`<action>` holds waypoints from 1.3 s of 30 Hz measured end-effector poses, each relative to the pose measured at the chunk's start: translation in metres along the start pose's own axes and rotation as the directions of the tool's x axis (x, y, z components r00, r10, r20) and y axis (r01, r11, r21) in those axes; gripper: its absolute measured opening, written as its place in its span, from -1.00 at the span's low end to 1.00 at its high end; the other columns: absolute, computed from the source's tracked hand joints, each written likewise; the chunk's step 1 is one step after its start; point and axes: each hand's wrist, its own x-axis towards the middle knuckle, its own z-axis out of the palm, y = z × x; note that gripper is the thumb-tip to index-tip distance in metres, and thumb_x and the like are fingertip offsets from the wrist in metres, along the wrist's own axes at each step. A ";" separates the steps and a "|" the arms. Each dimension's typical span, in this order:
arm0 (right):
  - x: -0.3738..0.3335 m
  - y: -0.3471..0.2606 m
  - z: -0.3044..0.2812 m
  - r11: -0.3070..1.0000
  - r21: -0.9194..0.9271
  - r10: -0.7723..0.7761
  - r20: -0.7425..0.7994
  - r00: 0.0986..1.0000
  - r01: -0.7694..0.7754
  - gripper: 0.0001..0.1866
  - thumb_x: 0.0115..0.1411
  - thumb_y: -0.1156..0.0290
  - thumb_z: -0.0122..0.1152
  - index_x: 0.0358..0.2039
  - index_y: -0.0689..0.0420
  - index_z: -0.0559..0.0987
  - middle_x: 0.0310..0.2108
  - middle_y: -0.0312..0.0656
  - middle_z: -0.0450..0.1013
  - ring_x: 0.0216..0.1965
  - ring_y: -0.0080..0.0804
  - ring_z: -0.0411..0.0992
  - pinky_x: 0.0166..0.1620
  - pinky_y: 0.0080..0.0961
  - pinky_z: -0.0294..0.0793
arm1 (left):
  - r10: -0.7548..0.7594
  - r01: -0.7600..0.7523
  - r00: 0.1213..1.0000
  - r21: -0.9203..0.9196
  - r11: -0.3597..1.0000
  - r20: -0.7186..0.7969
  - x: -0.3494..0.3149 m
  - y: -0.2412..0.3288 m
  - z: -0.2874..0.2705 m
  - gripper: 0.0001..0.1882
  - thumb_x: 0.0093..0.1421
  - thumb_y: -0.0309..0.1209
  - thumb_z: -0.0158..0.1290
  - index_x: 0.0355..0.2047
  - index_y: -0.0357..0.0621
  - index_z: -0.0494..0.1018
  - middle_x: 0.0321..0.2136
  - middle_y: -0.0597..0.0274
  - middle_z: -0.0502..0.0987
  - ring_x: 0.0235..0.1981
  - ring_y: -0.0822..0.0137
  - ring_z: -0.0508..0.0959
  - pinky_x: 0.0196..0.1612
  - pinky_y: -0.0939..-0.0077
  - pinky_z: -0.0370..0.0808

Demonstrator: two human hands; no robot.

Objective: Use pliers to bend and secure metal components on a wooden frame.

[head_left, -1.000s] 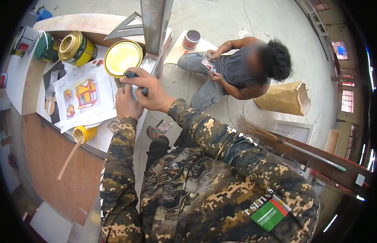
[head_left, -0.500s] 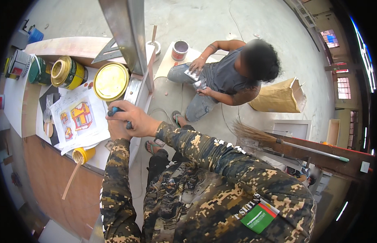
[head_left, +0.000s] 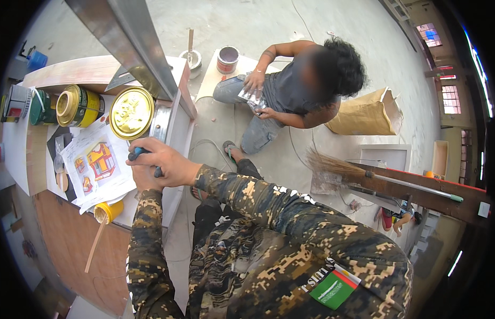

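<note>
My right hand (head_left: 172,164) is closed around a blue-and-black handled tool (head_left: 137,153); its working end is hidden, so its exact kind does not show. Pressed in beneath it, my left hand (head_left: 146,178) is closed on the same tool, its fingers partly covered. Just beyond them lies a metal channel (head_left: 160,123) along the bench edge, and a long metal bar (head_left: 128,40) slants up and left from there. A round yellow tin lid (head_left: 131,112) is close to my knuckles. Printed drawings (head_left: 101,162) of a coloured structure spread to the left.
Paint cans (head_left: 80,106) line the bench's far left. A small yellow pot (head_left: 113,211) with a wooden stick stands near the bench edge. A co-worker (head_left: 298,87) crouches opposite, handling something silvery. A broom (head_left: 338,164) and a brown paper sack (head_left: 364,114) are on the right.
The top of the metal bar has swung left. My two hands, still together on the tool, sit slightly further left in view. The co-worker's hands have shifted a little.
</note>
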 end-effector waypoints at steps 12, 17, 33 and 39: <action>-0.004 -0.010 -0.003 0.997 0.035 -0.071 -0.054 0.996 0.073 -0.51 -0.06 0.54 0.42 -0.04 0.05 0.63 0.14 -0.11 0.34 0.10 -0.04 0.35 0.13 -0.27 0.43 | -0.156 0.137 0.987 -0.283 0.949 -0.044 -0.013 0.012 0.000 -0.55 0.13 -0.23 0.18 -0.04 -0.24 0.45 -0.14 -0.05 0.55 -0.17 -0.12 0.58 -0.15 0.01 0.52; -0.002 -0.013 -0.001 0.985 0.142 -0.081 -0.120 0.989 0.098 -0.66 -0.03 0.52 0.41 -0.17 0.10 0.64 0.11 -0.09 0.36 0.11 -0.05 0.35 0.13 -0.22 0.41 | -0.259 0.236 0.966 -0.384 0.893 -0.010 -0.014 0.015 -0.008 -0.55 0.13 -0.24 0.18 -0.04 -0.26 0.45 -0.15 -0.04 0.55 -0.18 -0.11 0.58 -0.15 0.02 0.52; -0.012 -0.008 -0.001 0.953 0.205 -0.183 -0.205 0.962 0.225 -0.83 0.07 0.47 0.39 -0.30 0.17 0.63 0.09 -0.04 0.40 0.11 0.08 0.36 0.12 -0.04 0.35 | -0.477 0.396 0.878 -0.625 0.673 0.043 -0.008 0.031 -0.008 -0.54 0.14 -0.24 0.18 -0.05 -0.30 0.44 -0.16 -0.01 0.53 -0.20 -0.06 0.58 -0.16 0.04 0.53; -0.011 -0.010 -0.002 0.925 0.280 -0.192 -0.244 0.951 0.259 -0.80 -0.02 0.45 0.40 -0.35 0.18 0.62 0.10 0.03 0.37 0.11 0.15 0.34 0.14 0.01 0.34 | -0.410 0.335 0.910 -0.694 0.637 0.064 -0.028 0.004 -0.006 -0.52 0.14 -0.23 0.19 -0.04 -0.32 0.44 -0.16 -0.01 0.52 -0.19 -0.04 0.57 -0.14 0.05 0.52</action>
